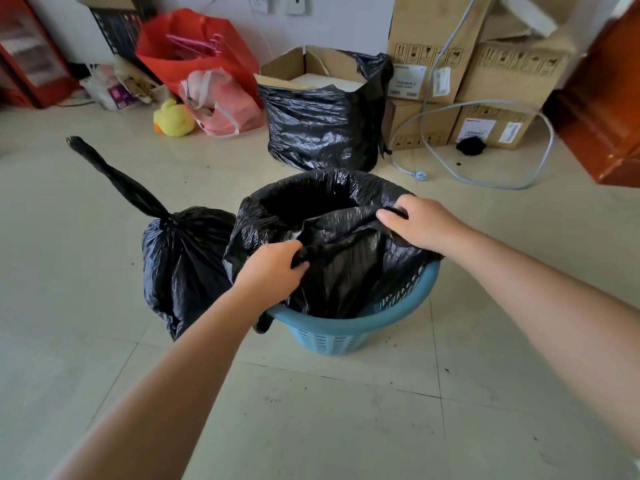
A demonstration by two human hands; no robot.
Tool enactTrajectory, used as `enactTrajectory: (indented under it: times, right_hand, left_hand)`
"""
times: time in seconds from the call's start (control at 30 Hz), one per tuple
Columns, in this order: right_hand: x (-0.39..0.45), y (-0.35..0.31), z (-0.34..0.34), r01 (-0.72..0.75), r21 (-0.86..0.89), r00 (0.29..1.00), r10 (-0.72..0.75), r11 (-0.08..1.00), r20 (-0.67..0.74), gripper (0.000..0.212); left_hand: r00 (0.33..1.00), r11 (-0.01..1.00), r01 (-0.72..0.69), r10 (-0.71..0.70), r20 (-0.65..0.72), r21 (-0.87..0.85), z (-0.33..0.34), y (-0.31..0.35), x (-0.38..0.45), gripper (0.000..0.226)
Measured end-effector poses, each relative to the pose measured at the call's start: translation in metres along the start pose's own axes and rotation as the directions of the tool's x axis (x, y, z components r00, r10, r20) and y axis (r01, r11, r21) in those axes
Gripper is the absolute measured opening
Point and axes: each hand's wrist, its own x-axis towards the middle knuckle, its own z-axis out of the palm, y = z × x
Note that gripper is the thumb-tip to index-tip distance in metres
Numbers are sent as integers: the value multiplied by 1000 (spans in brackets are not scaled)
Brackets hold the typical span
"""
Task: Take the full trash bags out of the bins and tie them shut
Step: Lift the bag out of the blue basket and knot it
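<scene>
Bag (349, 261) in bin (332, 332), tied bag (183, 258) beside.

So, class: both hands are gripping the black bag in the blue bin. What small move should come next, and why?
Probably draw both hands together and lift. The left hand and right hand each grip the bag, which is open-mouthed and inside the blue bin.

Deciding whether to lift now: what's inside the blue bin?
The blue bin holds a black trash bag, its rim gathered by the left hand and right hand. The bag's contents are hidden by the plastic.
</scene>
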Motion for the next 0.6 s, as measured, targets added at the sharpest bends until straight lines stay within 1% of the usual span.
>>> enactTrajectory:
  times: [0.03, 0.07, 0.1, 0.17, 0.2, 0.23, 0.27, 0.3, 0.33, 0.37, 0.4, 0.43, 0.47, 0.5, 0.57, 0.6]
  right_hand:
    - [0, -2, 0, 18, 46, 1000, -18, 999, -1, 40]
    - [-1, -6, 0, 37, 77, 999, -37, 996, -7, 46]
    - [-4, -9, 0, 72, 46, 997, -71, 996, -17, 57]
    - [-10, -14, 9, 166, -183, 986, -168, 969, 1, 77]
    - [-13, -13, 16, 198, -313, 979, -203, 929, 18, 79]
    - [-15, -11, 22, 195, -417, 978, -206, 888, 21, 74]
    - [-16, -6, 26, 152, -470, 984, -179, 869, -13, 66]
    - [-16, -1, 25, 81, -473, 989, -130, 877, -71, 59]
    - [-15, 7, 21, -3, -441, 990, -59, 898, -126, 55]
    - [-14, 15, 15, -74, -391, 987, 12, 917, -160, 53]
    - [-13, 23, 7, -127, -339, 982, 70, 932, -175, 51]
    - [-12, 31, -1, -169, -282, 975, 118, 944, -189, 48]
    - [-13, 39, -9, -205, -226, 966, 159, 952, -206, 45]
    - [-13, 47, -15, -231, -179, 954, 187, 956, -234, 44]
    - [-14, 57, -21, -247, -127, 933, 201, 961, -297, 39]
    - [-14, 59, -22, -235, -115, 928, 187, 965, -321, 36]
  left_hand:
    - [996, 997, 37, -43, -76, -73, -4, -3, 1, 16]
    - [989, 987, 62, -80, -121, -145, -8, -7, 2, 13]
    - [984, 977, 75, -105, -145, -200, -12, -10, 4, 12]
    - [980, 960, 78, -123, -155, -268, -20, -15, 9, 16]
    - [985, 952, 76, -117, -126, -296, -23, -15, 10, 18]
    - [993, 946, 72, -100, -70, -317, -26, -14, 10, 20]
    - [998, 956, 62, -57, 26, -285, -29, -14, 11, 21]
    - [987, 983, 26, 4, 162, -183, -33, -12, 11, 22]
    - [952, 997, -32, 52, 302, -72, -37, -9, 10, 21]
    - [918, 996, -92, 82, 387, 9, -39, -8, 11, 19]
    - [906, 992, -125, 103, 411, 28, -43, -7, 11, 13]
    - [912, 990, -140, 128, 390, 2, -46, -6, 11, 12]
    - [932, 989, -137, 145, 331, -47, -49, -6, 12, 20]
    - [960, 986, -119, 144, 242, -115, -49, -7, 12, 26]
    - [991, 961, -79, 105, 87, -265, -46, -9, 13, 30]
    - [995, 946, -67, 85, 44, -317, -43, -9, 13, 30]
